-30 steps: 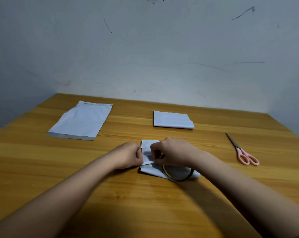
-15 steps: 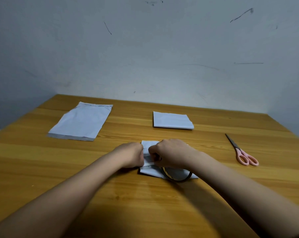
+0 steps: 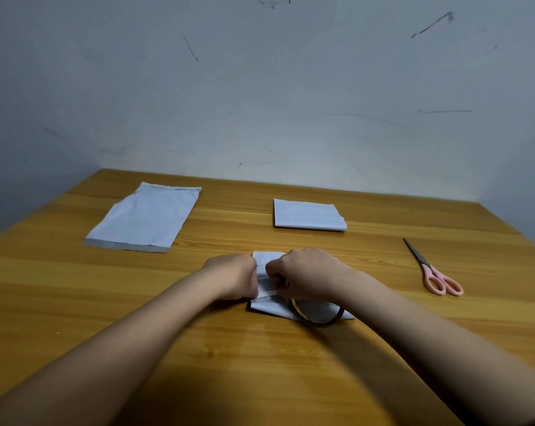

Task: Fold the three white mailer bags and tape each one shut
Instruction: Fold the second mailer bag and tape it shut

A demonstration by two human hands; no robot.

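Note:
A folded white mailer bag [image 3: 267, 307] lies in the middle of the table, mostly under my hands. My left hand [image 3: 234, 276] is curled on its left edge. My right hand [image 3: 306, 272] pinches something small over the bag's top, seemingly a strip of tape; the fingertips hide it. A thin tape roll [image 3: 318, 318] rests on the bag's near right corner, under my right wrist. A second folded white bag [image 3: 309, 218] lies further back. A flat, unfolded white bag [image 3: 146, 218] lies at the back left.
Pink-handled scissors [image 3: 433, 270] lie on the right, blades pointing away from me. The wooden table [image 3: 75, 302] meets a grey wall at its far edge and at the right.
My right hand has crept slightly left towards the left hand over the folded bag. The bags behind and the scissors have not moved.

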